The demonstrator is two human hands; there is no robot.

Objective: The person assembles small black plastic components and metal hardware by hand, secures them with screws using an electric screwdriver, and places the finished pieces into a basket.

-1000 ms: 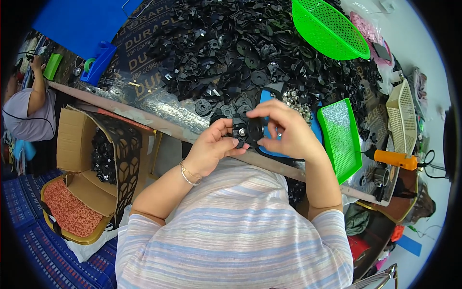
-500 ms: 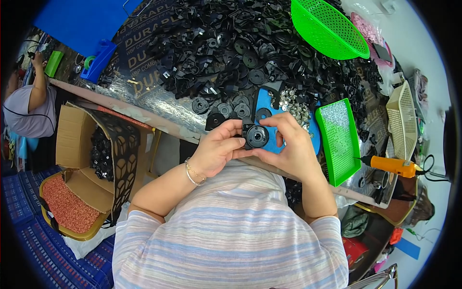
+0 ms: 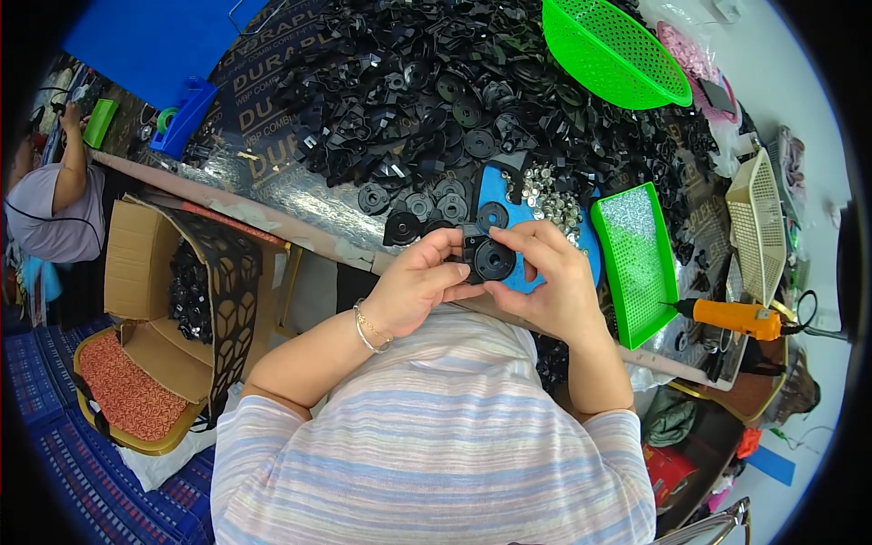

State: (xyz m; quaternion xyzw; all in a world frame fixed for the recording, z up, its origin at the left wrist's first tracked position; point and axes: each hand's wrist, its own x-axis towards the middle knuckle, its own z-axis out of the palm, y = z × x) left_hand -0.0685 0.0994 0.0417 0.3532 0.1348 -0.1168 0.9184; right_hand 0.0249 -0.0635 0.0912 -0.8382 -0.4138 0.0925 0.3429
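Note:
Close to my body, at the table's near edge, both hands hold one black plastic part with a round, ringed face [image 3: 493, 261] and a squarish lug. My left hand [image 3: 421, 282] is closed on its left side, thumb on the front. My right hand [image 3: 551, 272] has its fingertips and thumb on the right rim of the round face. Just beyond them lies a blue mat [image 3: 518, 213] with a loose black disc [image 3: 492, 216] and a heap of small shiny metal pieces [image 3: 550, 197]. Several black round parts [image 3: 419, 205] lie left of the mat.
A large heap of black plastic parts [image 3: 409, 100] covers the table's far side. On the right are a green tray [image 3: 673, 282] holding tiny silvery pieces, an orange corded tool [image 3: 740, 316] and a green basket [image 3: 618, 68]. A box [image 3: 132, 263] stands lower left; a person [image 3: 54, 200] sits beyond.
The black part has shifted slightly right, and its centre looks darker than before. My right fingers have moved a little along its rim. The view has shifted slightly.

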